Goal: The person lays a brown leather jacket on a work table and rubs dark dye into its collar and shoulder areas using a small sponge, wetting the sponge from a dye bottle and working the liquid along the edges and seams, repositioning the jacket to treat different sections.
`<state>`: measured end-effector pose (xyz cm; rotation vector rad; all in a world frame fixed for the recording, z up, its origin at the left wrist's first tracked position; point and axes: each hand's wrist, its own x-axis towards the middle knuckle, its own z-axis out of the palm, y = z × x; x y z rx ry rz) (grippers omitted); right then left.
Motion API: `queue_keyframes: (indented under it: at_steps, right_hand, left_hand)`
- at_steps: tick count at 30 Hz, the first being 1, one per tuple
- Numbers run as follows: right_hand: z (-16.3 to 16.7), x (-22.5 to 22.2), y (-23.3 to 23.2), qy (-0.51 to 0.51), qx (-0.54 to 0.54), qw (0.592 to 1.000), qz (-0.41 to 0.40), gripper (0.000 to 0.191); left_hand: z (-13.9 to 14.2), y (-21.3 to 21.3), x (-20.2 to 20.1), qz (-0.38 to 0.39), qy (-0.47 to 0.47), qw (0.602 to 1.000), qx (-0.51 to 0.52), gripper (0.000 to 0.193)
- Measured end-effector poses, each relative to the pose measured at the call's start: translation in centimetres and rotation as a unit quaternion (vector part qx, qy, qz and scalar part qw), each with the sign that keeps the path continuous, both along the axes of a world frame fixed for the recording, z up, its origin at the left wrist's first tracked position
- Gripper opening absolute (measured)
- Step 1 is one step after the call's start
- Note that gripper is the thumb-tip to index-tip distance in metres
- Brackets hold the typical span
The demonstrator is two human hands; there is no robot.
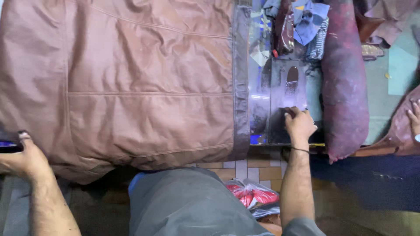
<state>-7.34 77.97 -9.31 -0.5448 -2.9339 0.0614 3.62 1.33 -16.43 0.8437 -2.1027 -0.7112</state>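
My right hand (300, 124) rests knuckles-up on the dark plate (286, 102) near the tabletop's (385, 105) front edge. Its grip is narrow, fingers curled together with the tips pressing down on the plate's surface, pinching nothing that I can make out. The plate runs long from 6 to 12 o'clock, away from me, and most of it lies at 12 o'clock from my fingertips; a small arched cut-out (292, 75) sits further up that same line.

The brown leather jacket (122, 83) lies spread flat at 9 o'clock from that hand, its ribbed hem (240, 87) running 12 to 6 just beside the plate's left edge. Whether hem and plate touch I cannot tell. My left hand (24, 157) is well apart, at the jacket's near left corner, at about 8 o'clock from the right. It is closed around a dark flat object (9, 146), thumb on top, touching the leather's edge.

So the right hand is the nearer one to the plate and to the hem; the left is nearer only to the jacket's far side.

At 3 o'clock from my right hand lies a dark red roll (345, 83), long axis 12 to 6. Another person's hand (414, 117) shows at the right edge, on more brown leather.
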Motion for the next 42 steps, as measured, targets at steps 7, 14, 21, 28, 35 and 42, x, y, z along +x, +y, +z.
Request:
queue_keyframes:
  at_steps: [7, 14, 21, 28, 35, 42]
  right_hand:
    - [-3.4, -2.1, -12.1, 0.331, -0.735, 0.585, 0.097, 0.028]
    - [-6.4, -4.2, -26.2, 0.244, -0.884, 0.381, 0.118, 0.041]
    - [-5.5, 3.8, -29.5, 0.17, -0.879, 0.441, 0.058, 0.044]
    - [-6.4, 8.7, -33.6, 0.256, -0.82, 0.511, 0.036, 0.048]
    - [-5.3, 3.1, -37.0, 0.296, -0.843, 0.438, 0.1, 0.05]
    - [-7.4, 0.3, -37.9, 0.335, -0.838, 0.429, 0.041, 0.038]
  left_hand:
    - [0.7, 0.7, 0.6, 0.001, -0.139, 0.987, -0.075, 0.029]
    - [3.0, -1.8, 6.6, -0.177, -0.084, 0.979, -0.06, 0.021]
    - [-3.6, -7.1, 11.1, -0.135, -0.142, 0.981, -0.007, 0.021]
    - [-0.3, -4.5, 6.1, -0.054, -0.018, 0.995, -0.084, 0.042]
    - [11.1, 1.4, -17.9, -0.529, 0.133, 0.827, -0.136, 0.026]
    - [11.9, 2.4, -36.7, -0.645, -0.076, 0.686, -0.329, 0.025]
